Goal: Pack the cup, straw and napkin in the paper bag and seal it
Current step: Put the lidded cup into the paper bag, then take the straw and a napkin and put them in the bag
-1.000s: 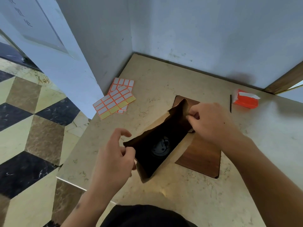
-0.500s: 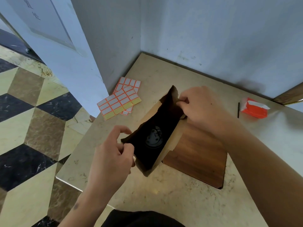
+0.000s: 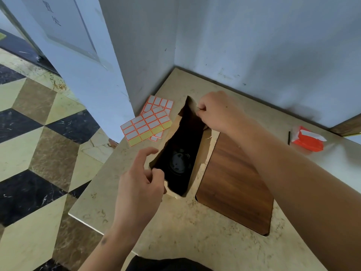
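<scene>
Left hand (image 3: 139,184) pinches the paper bag's (image 3: 203,151) near rim, index finger lifted; right hand (image 3: 216,110) curls round the far rim. Between them the mouth gapes, cup (image 3: 178,161) lid dark inside. No writing readable.

Legible text: none. Door panel (image 3: 64,30), 11 o'clock: two dark handwritten-looking characters, unreadable. Sticker sheets (image 3: 148,124), 10 o'clock of the bag (image 3: 205,151): blank labels. Cup lid (image 3: 178,161) inside the bag: markings indistinct.
</scene>
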